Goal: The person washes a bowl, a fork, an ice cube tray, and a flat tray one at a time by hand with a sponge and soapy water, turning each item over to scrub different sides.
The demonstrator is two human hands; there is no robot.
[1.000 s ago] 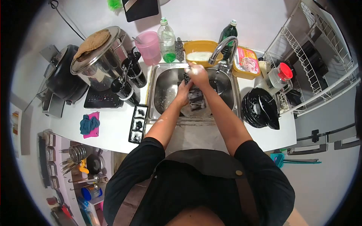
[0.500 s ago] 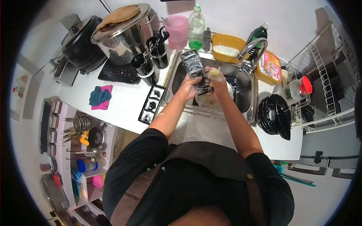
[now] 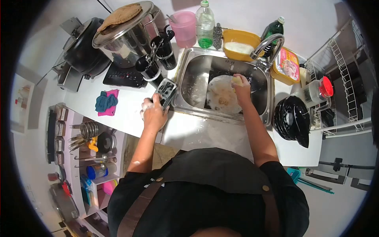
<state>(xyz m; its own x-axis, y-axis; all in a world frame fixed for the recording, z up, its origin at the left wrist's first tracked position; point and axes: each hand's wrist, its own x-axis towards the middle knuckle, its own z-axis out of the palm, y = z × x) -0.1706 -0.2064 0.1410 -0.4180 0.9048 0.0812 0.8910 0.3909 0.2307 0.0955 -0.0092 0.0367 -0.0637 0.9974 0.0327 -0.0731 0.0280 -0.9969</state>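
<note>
My left hand (image 3: 154,114) is on the counter left of the sink, its fingers on a soapy black compartment tray (image 3: 166,91). Foam covers parts of the hand and tray. Over the right side of the sink (image 3: 193,79), my right hand (image 3: 242,87) is closed round a yellowish sponge (image 3: 237,81). Below it in the basin lies a round, pale, foamy item (image 3: 219,94), with dark pieces around it.
Black cups with utensils (image 3: 149,70) stand beside an induction plate (image 3: 123,76) holding a large pot (image 3: 128,43). Stacked black bowls (image 3: 291,118) sit right of the sink. The faucet (image 3: 272,49) arches behind, near a yellow tub (image 3: 240,42).
My left hand has moved from above the sink to the counter at left with a black tray. My right hand has moved slightly right with the sponge, and the pale item in the basin is more visible.
</note>
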